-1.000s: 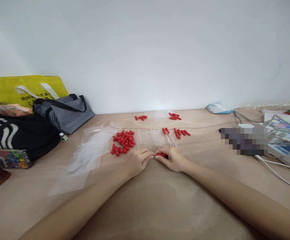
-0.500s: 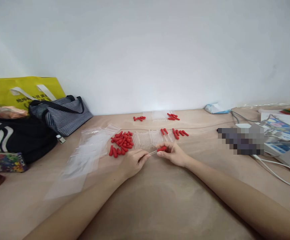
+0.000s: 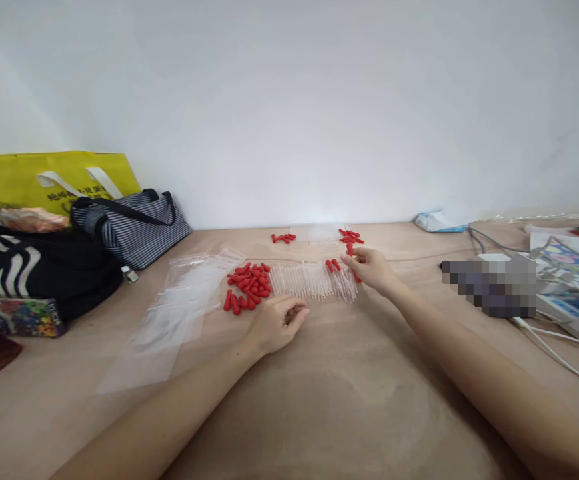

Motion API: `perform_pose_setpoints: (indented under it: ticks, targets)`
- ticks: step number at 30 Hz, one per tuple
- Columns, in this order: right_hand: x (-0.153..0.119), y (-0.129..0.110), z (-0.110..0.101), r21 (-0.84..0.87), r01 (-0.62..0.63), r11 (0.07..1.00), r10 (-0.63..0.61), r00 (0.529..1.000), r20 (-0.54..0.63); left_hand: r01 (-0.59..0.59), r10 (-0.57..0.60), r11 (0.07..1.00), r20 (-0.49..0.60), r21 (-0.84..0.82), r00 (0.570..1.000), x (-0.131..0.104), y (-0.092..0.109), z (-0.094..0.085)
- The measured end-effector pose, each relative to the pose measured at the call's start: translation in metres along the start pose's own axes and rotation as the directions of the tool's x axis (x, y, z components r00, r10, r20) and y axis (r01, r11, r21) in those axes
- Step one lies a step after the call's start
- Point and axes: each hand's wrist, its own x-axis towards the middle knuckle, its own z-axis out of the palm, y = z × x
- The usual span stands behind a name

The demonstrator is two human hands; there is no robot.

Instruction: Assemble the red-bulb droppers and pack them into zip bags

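Between the thumb and forefinger of my right hand [image 3: 372, 269] is a red-tipped stick, its red end pointing away from me. My left hand [image 3: 280, 323] rests with its fingers curled and apart, nothing between them, just in front of a pile of red pieces [image 3: 252, 280]. A row of thin white sticks [image 3: 302, 280] lies flat beside the pile, and two red pieces [image 3: 332, 265] sit at its right end. Other red pieces beneath my right hand are partly hidden by its fingers.
Clear plastic bags [image 3: 174, 307] lie on the left. Small red pieces [image 3: 283, 238] and another red group [image 3: 351, 236] are near the wall. A striped bag [image 3: 136, 230] stands at the back left; cables and white plugs [image 3: 569, 310] are on the right.
My right hand has moved away from my left, to the right and farther back, with the red piece. My left hand has let go of the thin stick and its fingers have opened.
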Motion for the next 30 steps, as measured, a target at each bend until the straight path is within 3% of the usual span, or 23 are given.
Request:
perform_pose_setpoints:
  ticks: [1, 4, 12, 17, 21, 27, 30]
  targets:
    - [0.007, 0.005, -0.005, -0.178, -0.024, 0.984, 0.020, 1.000, -0.024, -0.009, 0.009, 1.000, 0.020, 0.019, 1.000, 0.000, 0.000, 0.001]
    - [0.019, 0.016, -0.007, -0.334, -0.059, 0.941, 0.044, 0.998, -0.053, -0.042, 0.039, 0.997, 0.051, 0.059, 0.998, 0.001, -0.001, 0.002]
    - [0.025, 0.020, 0.013, -0.479, -0.045, 0.877, 0.043, 0.999, -0.014, -0.038, 0.035, 0.996, 0.042, 0.082, 0.999, 0.001, -0.003, 0.002]
    - [0.029, 0.021, -0.003, -0.528, -0.088, 0.845, 0.073, 0.996, -0.049, -0.053, 0.049, 0.993, 0.046, 0.106, 0.998, 0.000, -0.005, 0.003]
    - [0.028, 0.021, -0.021, -0.577, -0.150, 0.803, 0.151, 0.987, -0.046, -0.023, 0.031, 0.971, -0.031, 0.237, 0.999, -0.002, -0.008, 0.003]
    - [0.024, 0.019, -0.025, -0.626, -0.168, 0.762, 0.248, 0.968, 0.042, 0.143, -0.058, 0.792, -0.160, 0.593, 0.985, 0.020, -0.015, -0.013]
    - [0.025, 0.019, -0.022, -0.635, -0.174, 0.753, 0.276, 0.959, 0.064, 0.264, -0.182, 0.718, -0.193, 0.644, 0.964, 0.043, -0.021, -0.017]
